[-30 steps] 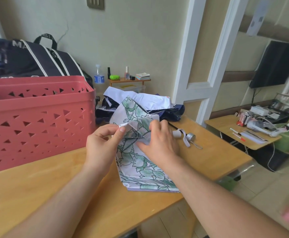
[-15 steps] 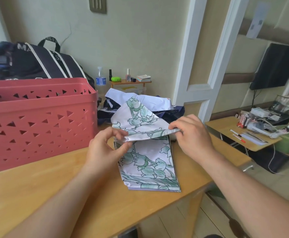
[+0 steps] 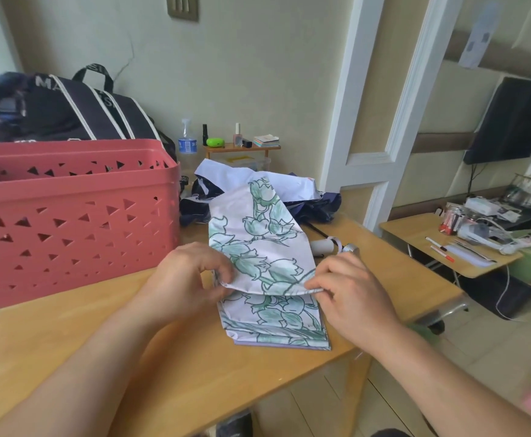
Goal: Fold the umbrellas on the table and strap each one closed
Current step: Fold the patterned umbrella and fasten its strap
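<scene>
A white umbrella with green flower print (image 3: 258,234) lies on the wooden table (image 3: 106,339), its canopy flattened into panels. My left hand (image 3: 185,279) pinches the left end of a folded panel edge. My right hand (image 3: 349,291) pinches the right end of that same edge, so the panel is stretched between them above the lower layers. The umbrella's white handle (image 3: 322,246) and strap lie just behind my right hand. A dark navy umbrella (image 3: 314,206) lies bunched at the back of the table, partly hidden by white fabric.
A large pink perforated basket (image 3: 68,216) stands on the table's left, with a black bag (image 3: 65,111) behind it. A small shelf with bottles (image 3: 242,143) sits by the wall. A second, cluttered desk (image 3: 453,247) stands to the right across a gap.
My right hand left the middle of the canopy, took the panel's right edge and drew it towards me. My left hand kept its pinch. The panel now lies lower over the layers.
</scene>
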Action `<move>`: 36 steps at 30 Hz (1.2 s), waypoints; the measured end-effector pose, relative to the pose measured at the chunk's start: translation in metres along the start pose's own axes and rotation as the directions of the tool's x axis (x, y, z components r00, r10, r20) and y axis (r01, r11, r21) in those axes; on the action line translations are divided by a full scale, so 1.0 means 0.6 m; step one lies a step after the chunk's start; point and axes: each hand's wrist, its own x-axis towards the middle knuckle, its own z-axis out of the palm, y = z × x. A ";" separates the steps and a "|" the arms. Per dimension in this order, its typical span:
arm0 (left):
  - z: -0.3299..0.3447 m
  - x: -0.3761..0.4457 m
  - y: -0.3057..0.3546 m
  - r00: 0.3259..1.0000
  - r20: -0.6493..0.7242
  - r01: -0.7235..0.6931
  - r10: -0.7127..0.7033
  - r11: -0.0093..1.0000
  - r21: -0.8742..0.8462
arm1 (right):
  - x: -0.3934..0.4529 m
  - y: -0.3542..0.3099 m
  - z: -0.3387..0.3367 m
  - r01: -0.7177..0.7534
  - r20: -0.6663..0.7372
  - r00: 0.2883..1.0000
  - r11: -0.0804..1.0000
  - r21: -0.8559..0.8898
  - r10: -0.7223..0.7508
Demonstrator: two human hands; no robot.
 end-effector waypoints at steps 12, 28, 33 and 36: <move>-0.004 -0.008 -0.003 0.847 0.232 0.531 -0.478 0.737 -0.418 | 0.013 0.001 0.002 -0.150 -0.088 0.984 0.988 0.034 0.152; 0.015 -0.009 -0.010 0.780 0.376 0.622 -0.501 0.551 -0.557 | 0.027 -0.003 0.002 -0.207 -0.124 0.969 0.977 0.049 0.212; -0.004 -0.008 -0.004 0.765 0.435 0.643 -0.474 0.530 -0.553 | 0.018 0.004 0.002 -0.181 -0.085 0.980 0.983 0.021 0.182; -0.008 -0.009 0.005 0.737 0.507 0.671 -0.448 0.580 -0.462 | 0.005 0.005 0.003 -0.119 -0.075 0.990 0.993 0.003 0.119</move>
